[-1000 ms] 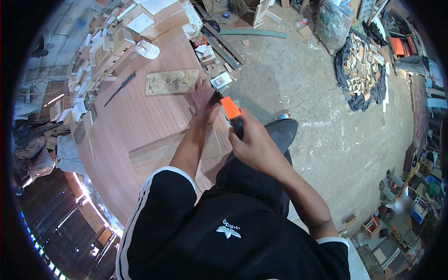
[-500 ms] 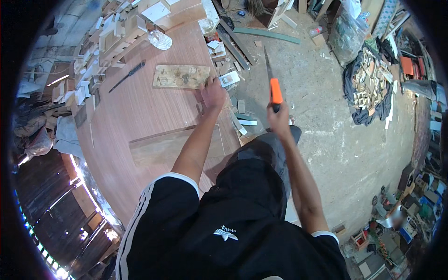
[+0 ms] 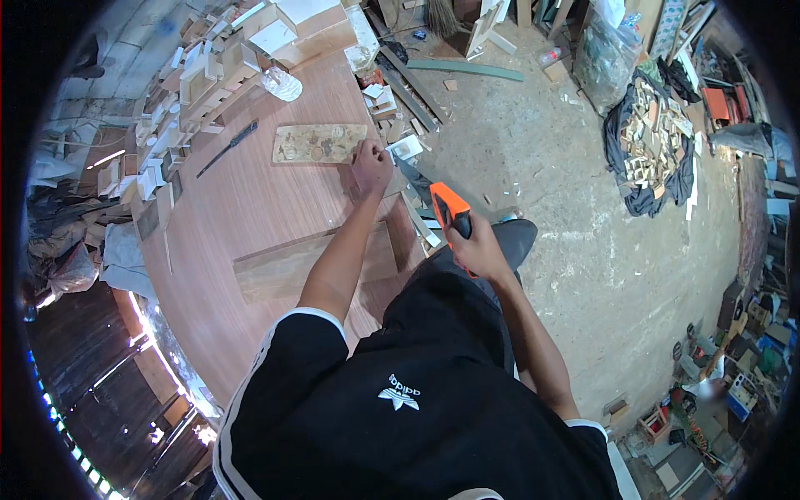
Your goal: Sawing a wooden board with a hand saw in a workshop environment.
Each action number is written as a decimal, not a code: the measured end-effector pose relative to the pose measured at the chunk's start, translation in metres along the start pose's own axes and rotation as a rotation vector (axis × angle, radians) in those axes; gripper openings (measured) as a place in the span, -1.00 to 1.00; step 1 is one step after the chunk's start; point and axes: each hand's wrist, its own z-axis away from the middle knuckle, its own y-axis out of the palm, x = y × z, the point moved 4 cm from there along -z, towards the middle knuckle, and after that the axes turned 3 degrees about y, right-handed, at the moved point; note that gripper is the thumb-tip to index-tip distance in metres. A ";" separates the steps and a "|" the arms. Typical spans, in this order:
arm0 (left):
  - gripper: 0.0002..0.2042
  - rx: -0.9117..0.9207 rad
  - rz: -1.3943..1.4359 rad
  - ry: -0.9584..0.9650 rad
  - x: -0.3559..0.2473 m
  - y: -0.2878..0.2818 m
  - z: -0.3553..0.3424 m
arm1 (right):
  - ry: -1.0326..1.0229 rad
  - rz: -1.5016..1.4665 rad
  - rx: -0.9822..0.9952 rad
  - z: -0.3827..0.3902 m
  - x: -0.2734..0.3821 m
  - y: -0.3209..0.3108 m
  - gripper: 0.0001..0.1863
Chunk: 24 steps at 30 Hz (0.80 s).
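My right hand (image 3: pixel 482 248) is wrapped round the orange-and-black handle of a handsaw (image 3: pixel 450 202). Its dark blade points up and left to the table's right edge, close to my left hand (image 3: pixel 372 169). The left hand is closed at that edge, fingers curled down; what lies under them, if anything, is mostly hidden, with a small pale tip showing beside it. Just left of these fingers lies a stained rectangular board (image 3: pixel 312 144) on the wood-grain tabletop (image 3: pixel 275 204). Nearer to me, a flat wooden panel (image 3: pixel 321 265) lies partly under my left forearm.
A dark, narrow tool (image 3: pixel 227 148) lies on the table's left part. Stacked wooden frames (image 3: pixel 218 79) and a clear plastic-wrapped roll (image 3: pixel 282 84) stand at the back. Offcuts (image 3: pixel 407 148) crowd the right edge. On the floor are a green strip (image 3: pixel 467 69) and a cloth of wood scraps (image 3: pixel 654 146).
The saw has swung from pointing away over the floor to pointing left, its blade now at the table edge by my left hand. My right hand has come left and a little nearer.
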 end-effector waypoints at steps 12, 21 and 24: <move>-0.43 0.431 -0.329 0.213 0.011 -0.092 0.043 | -0.198 0.098 0.051 0.009 0.000 -0.021 -0.85; -0.36 0.354 -0.103 0.101 -0.033 -0.117 0.030 | -0.138 0.149 0.174 -0.013 0.023 -0.064 -0.84; -0.35 0.491 -0.251 0.145 -0.050 -0.104 0.023 | -0.120 0.168 0.210 -0.032 0.023 -0.078 -0.84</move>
